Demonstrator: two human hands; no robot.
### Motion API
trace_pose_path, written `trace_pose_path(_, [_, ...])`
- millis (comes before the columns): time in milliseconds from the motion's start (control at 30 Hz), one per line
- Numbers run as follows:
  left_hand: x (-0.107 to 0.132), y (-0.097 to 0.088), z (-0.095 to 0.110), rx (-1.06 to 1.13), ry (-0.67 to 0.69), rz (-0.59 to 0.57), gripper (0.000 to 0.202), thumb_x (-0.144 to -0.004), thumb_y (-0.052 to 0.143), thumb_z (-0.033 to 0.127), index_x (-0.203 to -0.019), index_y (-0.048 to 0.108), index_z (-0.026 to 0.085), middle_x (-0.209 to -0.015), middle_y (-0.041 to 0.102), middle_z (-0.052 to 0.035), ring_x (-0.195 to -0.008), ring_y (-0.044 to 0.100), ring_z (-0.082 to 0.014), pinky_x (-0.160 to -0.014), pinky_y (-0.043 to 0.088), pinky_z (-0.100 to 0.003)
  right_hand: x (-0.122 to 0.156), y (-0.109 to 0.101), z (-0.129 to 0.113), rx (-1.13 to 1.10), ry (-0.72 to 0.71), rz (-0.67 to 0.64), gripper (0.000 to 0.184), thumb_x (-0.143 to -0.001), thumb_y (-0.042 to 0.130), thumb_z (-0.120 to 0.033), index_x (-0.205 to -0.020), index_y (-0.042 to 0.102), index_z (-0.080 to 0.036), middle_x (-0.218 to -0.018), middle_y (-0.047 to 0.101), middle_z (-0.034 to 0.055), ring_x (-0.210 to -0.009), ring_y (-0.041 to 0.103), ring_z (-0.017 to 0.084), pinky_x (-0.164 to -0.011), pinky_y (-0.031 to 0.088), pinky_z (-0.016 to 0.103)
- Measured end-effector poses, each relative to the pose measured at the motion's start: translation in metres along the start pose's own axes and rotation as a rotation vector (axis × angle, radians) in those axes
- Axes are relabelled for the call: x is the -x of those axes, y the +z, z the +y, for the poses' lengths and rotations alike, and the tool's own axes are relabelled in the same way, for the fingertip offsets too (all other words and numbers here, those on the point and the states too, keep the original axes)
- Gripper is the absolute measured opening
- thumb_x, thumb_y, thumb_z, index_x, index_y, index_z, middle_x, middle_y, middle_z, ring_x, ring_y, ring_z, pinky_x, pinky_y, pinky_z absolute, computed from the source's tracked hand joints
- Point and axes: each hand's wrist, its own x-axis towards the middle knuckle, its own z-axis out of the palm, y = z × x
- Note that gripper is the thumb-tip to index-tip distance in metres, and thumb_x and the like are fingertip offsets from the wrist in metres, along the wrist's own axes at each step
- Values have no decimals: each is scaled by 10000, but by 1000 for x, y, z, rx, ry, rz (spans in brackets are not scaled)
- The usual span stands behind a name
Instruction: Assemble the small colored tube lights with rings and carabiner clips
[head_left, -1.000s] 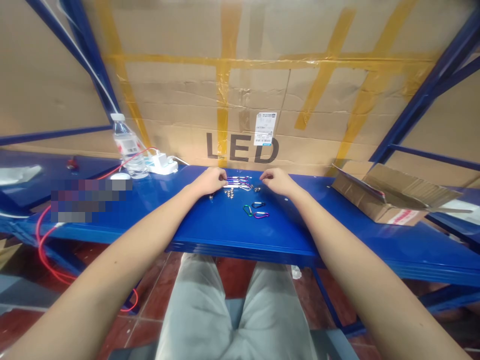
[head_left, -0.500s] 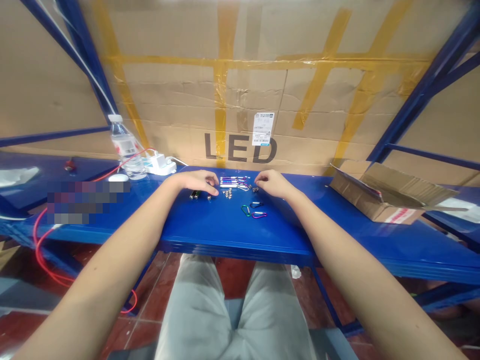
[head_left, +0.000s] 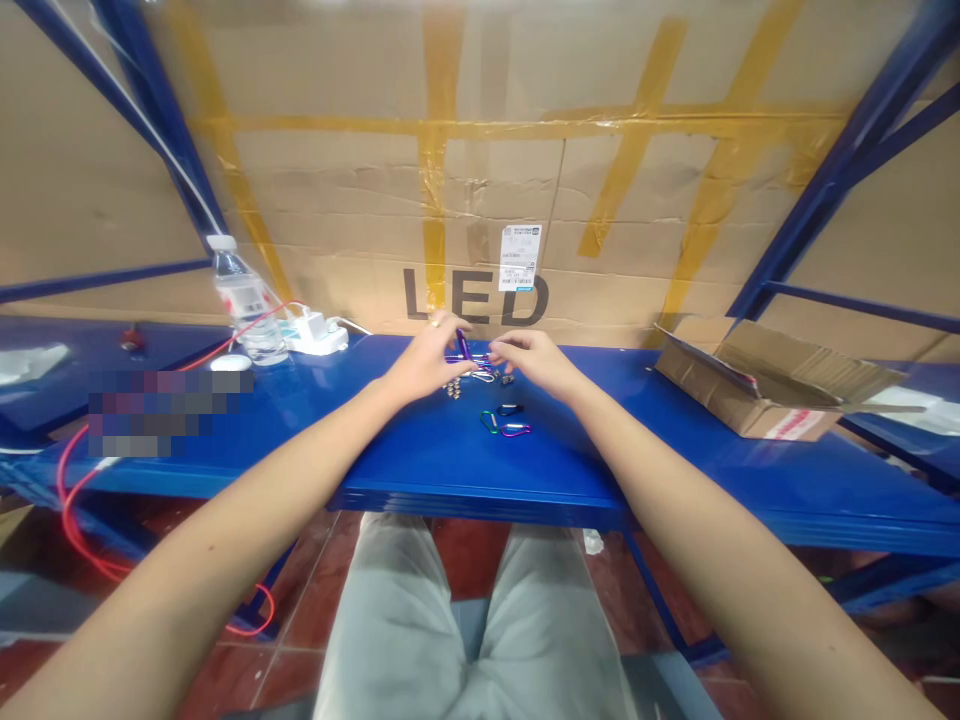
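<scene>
My left hand [head_left: 426, 362] is closed around a slim purple metal tube [head_left: 463, 345], held upright between thumb and fingers above the table. Facing it on the right, my right hand [head_left: 538, 360] has its fingertips pinched together; whether something small is in them is hidden. Between and under the hands lie more purple tubes [head_left: 480, 360], partly covered, with a silvery carabiner [head_left: 481, 377] in front. Small metal caps [head_left: 454, 388] sit below my left hand, and tiny dark metal pieces [head_left: 508, 379] below my right. Closer to me are green [head_left: 489, 422], black [head_left: 511, 409] and purple [head_left: 516, 430] carabiners.
An open cardboard box [head_left: 772, 395] stands on the blue table [head_left: 480, 465] at right. At left are a water bottle [head_left: 251, 305], a white power strip [head_left: 319, 332] and a red cable [head_left: 67, 490]. A large taped cardboard sheet [head_left: 337, 220] rises behind.
My left hand has moved right and up from the table's left side and now holds a purple tube upright. My right hand has shifted slightly left, closer to it.
</scene>
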Motion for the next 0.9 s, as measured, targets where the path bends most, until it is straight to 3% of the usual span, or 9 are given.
trace_pose_path(100, [-2, 12, 17, 34, 99, -17, 497, -830, 775, 303, -1237, 507, 208, -1247, 538, -104, -1126, 578, -239, -1014, 477, -394, 4, 8, -6, -65, 13, -101, 126, -886, 627, -224, -828, 710, -150, -720, 711, 33, -582, 556, 110, -586, 469, 248])
trace_pose_path(233, [-3, 10, 15, 94, 19, -31, 626, -814, 793, 314, -1323, 444, 211, -1281, 554, -117, -1098, 607, -234, -992, 494, -385, 4, 9, -6, -66, 68, -99, 128, -861, 611, -138, -754, 680, -154, -655, 685, 26, -571, 567, 110, -552, 461, 236])
trace_pose_path(333, [-3, 0, 1, 70, -85, 39, 310, -947, 611, 302, -1222, 544, 173, -1195, 615, -111, -980, 629, -196, -939, 503, -370, 0, 6, -2, -91, 122, -16, 120, -859, 599, -111, -757, 641, -158, -657, 670, 35, -611, 625, 130, -532, 478, 233])
trace_pose_path(367, [-2, -4, -5, 28, -99, 7, 189, -971, 554, 292, -1101, 604, 165, -1098, 650, -95, -946, 627, -196, -909, 503, -368, -1, 5, -1, -95, 131, 4, 114, -862, 601, -114, -761, 630, -160, -666, 669, 39, -621, 635, 134, -529, 485, 234])
trace_pose_path(433, [0, -12, -14, -33, -137, -136, 151, -951, 523, 234, -946, 660, 171, -946, 690, -62, -878, 631, -194, -842, 500, -353, -2, 4, 1, -93, 136, 18, 103, -865, 612, -127, -769, 614, -163, -694, 675, 46, -628, 641, 135, -527, 497, 235])
trace_pose_path(600, [4, -17, -26, 9, -164, -410, 184, -875, 564, 211, -944, 734, 209, -997, 746, -36, -884, 662, -184, -836, 502, -321, -1, 5, 2, -62, 138, -24, 105, -858, 619, -113, -779, 593, -177, -711, 680, 51, -644, 654, 144, -518, 496, 235])
trace_pose_path(900, [4, -13, -27, 73, -148, -542, 193, -857, 619, 315, -896, 783, 221, -951, 764, -30, -868, 677, -192, -822, 496, -302, -1, 6, 4, -46, 113, -71, 129, -855, 603, -80, -770, 585, -176, -698, 665, 39, -641, 650, 136, -482, 469, 220])
